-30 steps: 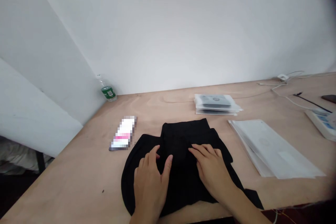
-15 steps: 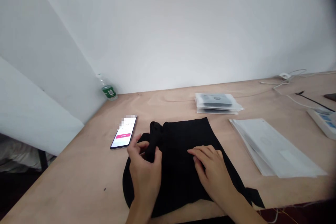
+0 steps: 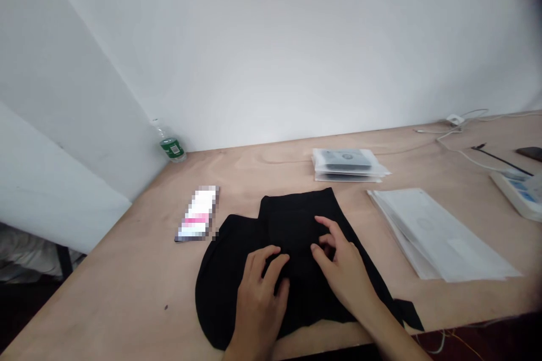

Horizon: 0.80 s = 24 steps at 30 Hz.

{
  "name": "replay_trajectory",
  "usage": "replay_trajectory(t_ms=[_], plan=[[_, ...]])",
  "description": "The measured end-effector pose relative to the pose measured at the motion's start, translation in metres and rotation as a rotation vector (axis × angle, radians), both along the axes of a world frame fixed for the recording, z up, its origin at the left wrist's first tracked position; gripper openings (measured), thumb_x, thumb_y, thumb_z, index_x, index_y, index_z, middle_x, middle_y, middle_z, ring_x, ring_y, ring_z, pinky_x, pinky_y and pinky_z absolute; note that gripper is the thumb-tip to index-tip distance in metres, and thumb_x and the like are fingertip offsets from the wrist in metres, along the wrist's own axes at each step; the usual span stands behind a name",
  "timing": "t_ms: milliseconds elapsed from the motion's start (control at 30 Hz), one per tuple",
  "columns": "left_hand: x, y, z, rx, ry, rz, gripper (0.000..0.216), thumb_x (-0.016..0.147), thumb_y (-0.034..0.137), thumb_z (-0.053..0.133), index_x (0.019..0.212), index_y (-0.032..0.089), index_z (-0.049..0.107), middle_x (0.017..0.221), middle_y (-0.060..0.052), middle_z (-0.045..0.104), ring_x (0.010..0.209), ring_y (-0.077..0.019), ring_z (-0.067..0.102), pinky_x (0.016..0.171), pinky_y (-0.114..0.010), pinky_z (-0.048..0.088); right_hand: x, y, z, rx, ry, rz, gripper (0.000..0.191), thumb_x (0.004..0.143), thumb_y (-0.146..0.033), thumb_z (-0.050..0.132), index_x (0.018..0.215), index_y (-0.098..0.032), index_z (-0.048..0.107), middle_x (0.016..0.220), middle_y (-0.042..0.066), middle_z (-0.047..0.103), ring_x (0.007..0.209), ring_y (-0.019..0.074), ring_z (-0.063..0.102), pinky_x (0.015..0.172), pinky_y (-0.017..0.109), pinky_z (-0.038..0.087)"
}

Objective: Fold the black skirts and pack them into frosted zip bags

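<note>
A black cloth piece (image 3: 237, 282), which looks like part of a garment, lies spread on the table with a rounded left side and a straight-edged upper right. On top of it is a folded section (image 3: 294, 228) of the same black fabric; its outline is hard to make out. My left hand (image 3: 263, 287) rests on the cloth below the fold, fingers bent and apart. At the fold's right edge, my right hand (image 3: 344, 262) touches the fabric with thumb and index finger apart. Neither hand visibly pinches anything.
A phone (image 3: 198, 214) lies left of the cloth, and a green-labelled bottle (image 3: 173, 148) stands against the wall. Behind are stacked packets in translucent bags (image 3: 349, 166). Flat translucent bags (image 3: 440, 237) lie right, near cables (image 3: 449, 141) and a white device (image 3: 519, 194).
My left hand has let go of the bunched black fabric and moved right and down onto the cloth. That fabric now lies flat. My right hand has shifted slightly up, its index finger stretched out.
</note>
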State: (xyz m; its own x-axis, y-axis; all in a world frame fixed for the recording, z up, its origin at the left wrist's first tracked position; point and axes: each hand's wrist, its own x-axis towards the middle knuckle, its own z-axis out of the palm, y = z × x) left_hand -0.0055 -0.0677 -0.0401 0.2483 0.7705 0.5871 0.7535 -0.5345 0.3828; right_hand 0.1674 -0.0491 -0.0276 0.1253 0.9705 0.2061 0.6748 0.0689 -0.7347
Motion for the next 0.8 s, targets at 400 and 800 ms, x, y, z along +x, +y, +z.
replay_trajectory(t_ms=[400,800], plan=[[0.006,0.001,-0.003,0.102,0.048,-0.018,0.03,0.079,0.001,0.048,0.099,0.018,0.062,0.099,-0.009,0.059,0.091,-0.0194,0.054,0.074,-0.034,0.053,-0.012,0.01,-0.005,0.129,-0.509,0.204,0.045,0.09,-0.033,0.037,0.132,-0.018,0.04,0.139,0.009,0.04,0.128,0.0262,0.033,0.1,0.047,0.031],[0.005,0.0,-0.006,0.054,0.044,-0.022,0.031,0.08,0.0,0.045,0.098,0.018,0.062,0.1,-0.008,0.06,0.091,-0.0191,0.055,0.074,-0.033,0.054,0.076,0.008,-0.019,0.036,-0.564,-0.248,0.06,0.09,-0.045,0.026,0.136,-0.007,0.031,0.143,0.017,0.028,0.132,0.03,0.023,0.1,0.05,0.031]])
